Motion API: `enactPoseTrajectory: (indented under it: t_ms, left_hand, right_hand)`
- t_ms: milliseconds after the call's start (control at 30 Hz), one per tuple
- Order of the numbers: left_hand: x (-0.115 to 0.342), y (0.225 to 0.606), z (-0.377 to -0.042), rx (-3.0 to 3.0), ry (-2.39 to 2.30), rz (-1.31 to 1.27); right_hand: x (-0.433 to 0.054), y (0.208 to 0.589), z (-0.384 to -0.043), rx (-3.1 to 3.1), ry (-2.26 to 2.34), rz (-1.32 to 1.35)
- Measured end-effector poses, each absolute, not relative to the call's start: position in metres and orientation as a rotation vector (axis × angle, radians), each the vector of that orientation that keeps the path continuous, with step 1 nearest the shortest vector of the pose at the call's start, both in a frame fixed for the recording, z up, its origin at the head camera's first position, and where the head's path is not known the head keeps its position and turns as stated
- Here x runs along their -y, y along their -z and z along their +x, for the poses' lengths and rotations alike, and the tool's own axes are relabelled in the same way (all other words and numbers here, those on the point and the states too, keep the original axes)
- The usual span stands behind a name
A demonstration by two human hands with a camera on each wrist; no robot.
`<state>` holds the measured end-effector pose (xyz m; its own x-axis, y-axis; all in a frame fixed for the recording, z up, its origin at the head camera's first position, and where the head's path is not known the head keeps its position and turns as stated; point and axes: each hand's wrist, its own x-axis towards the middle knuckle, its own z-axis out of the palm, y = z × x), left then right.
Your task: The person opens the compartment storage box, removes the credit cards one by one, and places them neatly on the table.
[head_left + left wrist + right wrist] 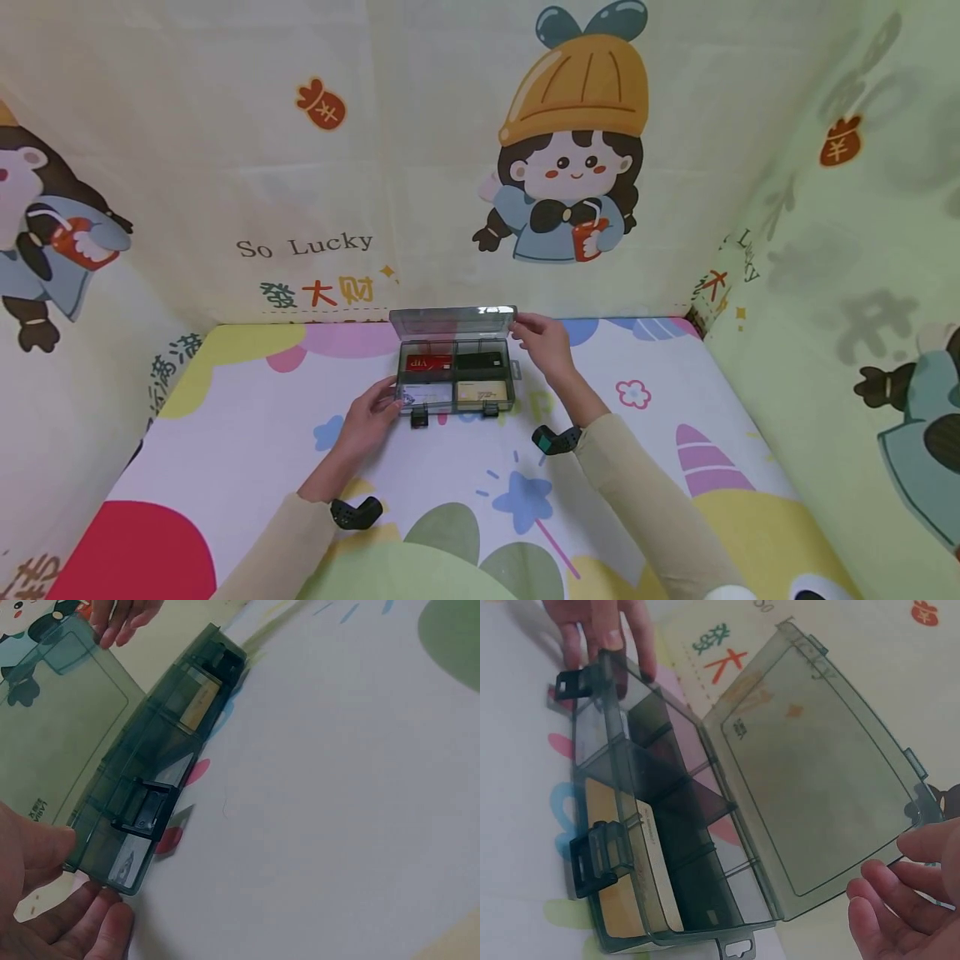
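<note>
A smoky see-through plastic organizer box point(454, 408) lies on the table with its lid point(810, 772) raised at the far side. Four compartments hold cards: a red one point(429, 362) marked VIP, a dark one point(480, 360), a pale one point(427, 394) and a cream one point(482, 391). With thumb above and fingers below, my left hand point(369, 419) grips the box's left end near the front corner. My right hand point(546, 346) pinches the lid's right edge by its free corner. Two black latches point(604, 859) on the front wall hang unfastened.
The table point(262, 467) wears a cloth printed with coloured shapes. Close behind the box rises a cream curtain point(427, 167) with cartoon figures, and another curtain point(817, 275) bounds the right side. Each wrist carries a black camera band point(356, 513).
</note>
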<state>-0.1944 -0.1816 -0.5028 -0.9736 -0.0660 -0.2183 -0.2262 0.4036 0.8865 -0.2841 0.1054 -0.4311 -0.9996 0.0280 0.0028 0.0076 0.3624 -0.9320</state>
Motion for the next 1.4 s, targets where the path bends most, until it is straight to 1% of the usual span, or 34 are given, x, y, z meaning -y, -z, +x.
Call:
enactPoseTrajectory:
  t_ms: [267, 833, 1133, 1400]
  left_hand:
    - [0.181, 0.502, -0.194, -2.497, -1.629, -0.264]
    - [0.182, 0.505, -0.196, -2.516, -1.645, -0.239]
    - [0.179, 0.502, -0.196, -2.494, -1.646, -0.267]
    - [0.179, 0.503, -0.196, -2.506, -1.639, -0.284]
  right_hand:
    - [-0.103, 0.433, -0.295, 2.598, -1.77, -0.049]
    - [-0.102, 0.449, -0.317, 2.721, -1.836, 0.062]
    - [-0.101, 0.455, -0.314, 2.824, -1.829, 0.116]
    - [-0.1, 0.468, -0.311, 2.839, -1.865, 0.117]
